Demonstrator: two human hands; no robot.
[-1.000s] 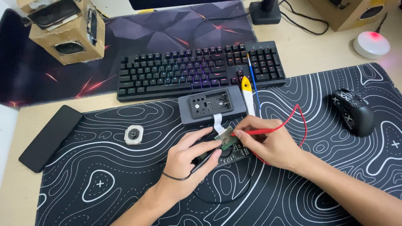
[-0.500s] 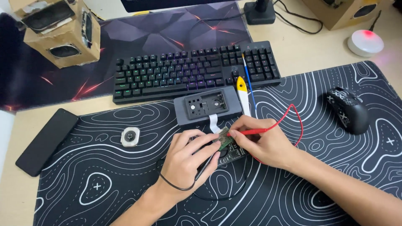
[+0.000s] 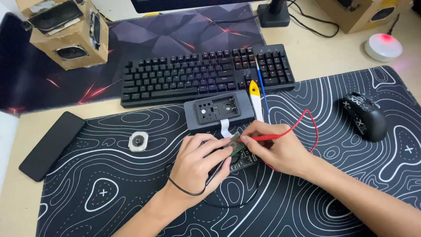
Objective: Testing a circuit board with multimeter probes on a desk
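- My left hand (image 3: pixel 197 162) sits low centre on the black desk mat with white contour lines (image 3: pixel 109 202), fingers curled down onto a small green circuit board (image 3: pixel 240 151) and pinning it; a thin black probe (image 3: pixel 217 171) runs under the palm, and its black lead loops round the wrist.
- My right hand (image 3: pixel 276 149) comes in from the right, fingers pinched on a red probe (image 3: pixel 258 138), tip pointing left onto the board just beside the left fingertips.
- The red wire (image 3: pixel 313 127) arcs up from that probe and back down behind the right hand.
- So the board lies on the mat between both hands, just in front of a grey casing.
- That grey casing (image 3: pixel 218 111) lies flat with its open recessed side up; a white ribbon strip (image 3: pixel 225 128) runs from its front edge down toward the board.
- A white tool with a yellow tip (image 3: pixel 255 98) lies just right of the casing, and a thin blue stick (image 3: pixel 262 90) lies beside it, reaching up over the keyboard.
- A small white round-cornered piece (image 3: pixel 138 141) lies on the mat, left of the hands, apart from them.
- A black phone (image 3: pixel 51 145) lies face down at the mat's left edge.
- A black mouse (image 3: pixel 365 115) sits on the mat, right side.
- A black keyboard (image 3: pixel 193 77) lies behind the casing, on the desk (image 3: pixel 320 52).
- Far back: a cardboard box (image 3: pixel 70 30) at left and a white round lamp with a red glow (image 3: pixel 383 46) at right.
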